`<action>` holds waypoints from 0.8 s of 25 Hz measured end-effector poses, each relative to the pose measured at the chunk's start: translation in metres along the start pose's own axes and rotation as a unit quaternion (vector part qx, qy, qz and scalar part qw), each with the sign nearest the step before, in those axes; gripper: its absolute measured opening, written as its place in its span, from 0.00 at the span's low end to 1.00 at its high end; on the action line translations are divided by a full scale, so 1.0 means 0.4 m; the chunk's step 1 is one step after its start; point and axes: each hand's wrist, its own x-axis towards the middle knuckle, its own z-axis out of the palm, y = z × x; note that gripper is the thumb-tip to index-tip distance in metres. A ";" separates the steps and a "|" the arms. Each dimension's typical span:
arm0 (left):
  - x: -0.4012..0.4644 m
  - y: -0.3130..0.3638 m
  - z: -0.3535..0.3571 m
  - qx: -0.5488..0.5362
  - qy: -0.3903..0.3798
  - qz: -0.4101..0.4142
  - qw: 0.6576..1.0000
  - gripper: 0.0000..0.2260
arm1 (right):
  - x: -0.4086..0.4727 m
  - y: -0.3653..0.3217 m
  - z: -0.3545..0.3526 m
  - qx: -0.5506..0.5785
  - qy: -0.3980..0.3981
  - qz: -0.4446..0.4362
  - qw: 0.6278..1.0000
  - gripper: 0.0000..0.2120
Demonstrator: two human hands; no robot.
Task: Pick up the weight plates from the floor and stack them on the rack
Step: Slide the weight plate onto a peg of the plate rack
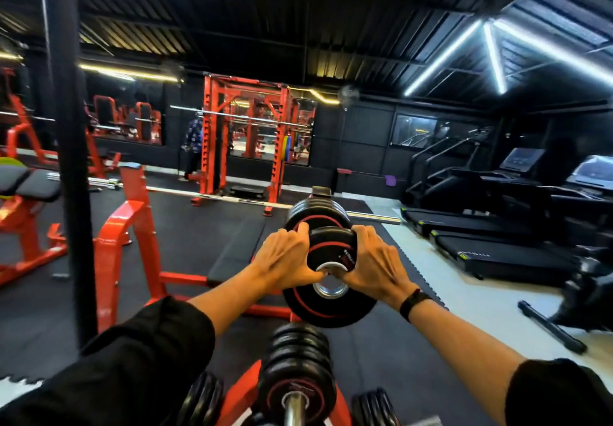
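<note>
I observe both hands at frame centre gripping a small black weight plate (328,250) with a red ring. Left hand (285,261) has fingers curled over its left edge, thumb at the steel hub; right hand (373,264) clasps the right edge. The plate sits against larger plates on the red rack (242,392), lower centre, whose pegs carry further stacked plates (297,369)

Power cage (247,134): red, far floor edge (barbell across it).
Bench (237,250): black pad, mid-floor.
Treadmills (504,243): along right floor edge.
</note>
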 end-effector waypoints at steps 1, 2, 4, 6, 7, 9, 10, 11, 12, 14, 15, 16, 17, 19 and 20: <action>0.007 0.000 0.007 -0.004 -0.001 0.000 1.000 0.32 | 0.003 0.003 -0.003 0.001 -0.005 0.006 1.000 0.39; 0.014 0.000 0.013 -0.006 -0.005 0.000 1.000 0.32 | 0.006 0.005 -0.001 0.003 -0.009 0.012 1.000 0.39; 0.025 -0.009 0.022 -0.007 -0.004 0.004 1.000 0.33 | 0.012 0.005 0.006 0.014 -0.015 0.017 1.000 0.38; 0.033 -0.024 0.032 -0.010 -0.005 0.007 1.000 0.34 | 0.022 0.003 0.017 0.022 -0.015 0.019 0.999 0.38; 0.032 -0.029 0.037 -0.011 -0.005 0.006 1.000 0.34 | 0.026 0.004 0.025 0.025 -0.017 0.017 0.999 0.37; 0.029 -0.036 0.043 0.001 0.001 0.006 1.000 0.34 | 0.029 0.005 0.038 0.026 -0.017 0.008 0.999 0.37; 0.031 -0.039 0.044 0.004 0.000 0.008 1.000 0.35 | 0.031 0.007 0.044 0.028 -0.013 0.003 1.000 0.37; 0.035 -0.040 0.047 0.004 -0.003 0.010 1.000 0.35 | 0.033 0.012 0.047 0.031 -0.006 0.001 0.999 0.37; 0.039 -0.041 0.048 0.004 -0.004 0.012 1.000 0.34 | 0.036 0.016 0.049 0.035 0.000 -0.002 0.999 0.37; 0.047 -0.044 0.042 0.010 -0.001 0.013 1.000 0.33 | 0.043 0.020 0.050 0.036 0.008 -0.010 0.999 0.37; 0.053 -0.047 0.036 0.013 0.004 0.013 1.000 0.33 | 0.051 0.018 0.049 0.035 0.009 -0.012 0.999 0.37; 0.057 -0.052 0.029 0.016 0.008 0.011 1.000 0.33 | 0.061 0.017 0.048 0.034 0.010 -0.014 0.999 0.38; 0.060 -0.056 0.022 0.019 0.010 0.009 1.000 0.33 | 0.073 0.016 0.047 0.035 0.011 -0.016 0.999 0.39; 0.063 -0.067 0.013 0.022 0.010 0.003 1.000 0.33 | 0.086 0.013 0.049 0.041 0.015 -0.021 0.999 0.38; 0.061 -0.072 0.014 0.024 0.007 0.000 1.000 0.33 | 0.087 0.009 0.054 0.043 0.017 -0.024 0.999 0.38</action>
